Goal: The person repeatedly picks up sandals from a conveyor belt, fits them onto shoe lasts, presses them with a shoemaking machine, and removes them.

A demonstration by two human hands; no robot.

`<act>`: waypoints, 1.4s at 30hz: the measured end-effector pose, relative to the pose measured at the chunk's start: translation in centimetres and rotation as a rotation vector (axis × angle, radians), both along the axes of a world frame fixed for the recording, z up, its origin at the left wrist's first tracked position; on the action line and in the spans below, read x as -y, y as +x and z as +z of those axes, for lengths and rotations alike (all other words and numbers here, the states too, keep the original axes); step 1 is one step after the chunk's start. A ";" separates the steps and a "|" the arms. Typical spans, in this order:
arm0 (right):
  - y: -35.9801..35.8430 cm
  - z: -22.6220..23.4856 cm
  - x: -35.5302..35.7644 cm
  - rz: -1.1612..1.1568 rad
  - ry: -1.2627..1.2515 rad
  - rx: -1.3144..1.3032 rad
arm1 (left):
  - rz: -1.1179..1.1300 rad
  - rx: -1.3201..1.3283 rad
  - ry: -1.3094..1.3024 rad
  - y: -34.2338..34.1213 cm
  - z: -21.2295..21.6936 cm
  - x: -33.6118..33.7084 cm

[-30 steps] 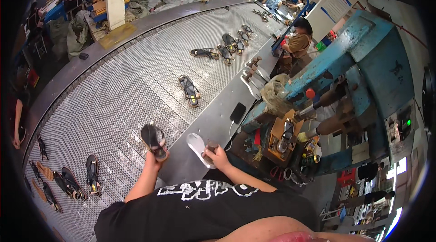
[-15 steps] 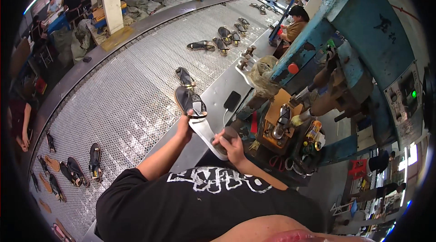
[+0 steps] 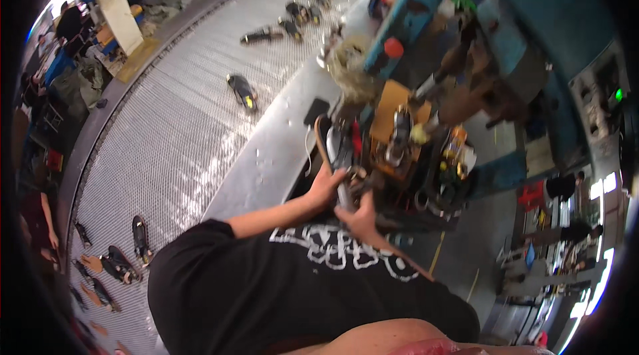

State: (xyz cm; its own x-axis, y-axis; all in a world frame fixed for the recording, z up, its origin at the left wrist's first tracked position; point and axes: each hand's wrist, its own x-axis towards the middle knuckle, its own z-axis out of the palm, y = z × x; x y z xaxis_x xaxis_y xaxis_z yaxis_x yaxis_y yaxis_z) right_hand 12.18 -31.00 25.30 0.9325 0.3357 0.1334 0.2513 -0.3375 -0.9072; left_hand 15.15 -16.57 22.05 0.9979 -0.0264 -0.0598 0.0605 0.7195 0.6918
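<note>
Head view: sandal (image 3: 322, 138) against grey last (image 3: 344, 194), just off surface's (image 3: 256, 168) right edge. Left hand (image 3: 323, 190): fingers closed round sandal's heel end. Right hand (image 3: 361, 219): fingers round last, blurred. Sandal likely light, bendy; last stiff, heavier. Grip sole sides, spare straps.

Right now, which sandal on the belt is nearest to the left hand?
The lone black sandal beyond the left hand; the others lie farther away, up the belt or at lower left.
</note>
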 end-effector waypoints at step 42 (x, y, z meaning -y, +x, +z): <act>8.7 -4.8 10.1 -0.297 -0.056 0.189 | -0.028 0.027 0.796 -2.5 -10.2 -1.7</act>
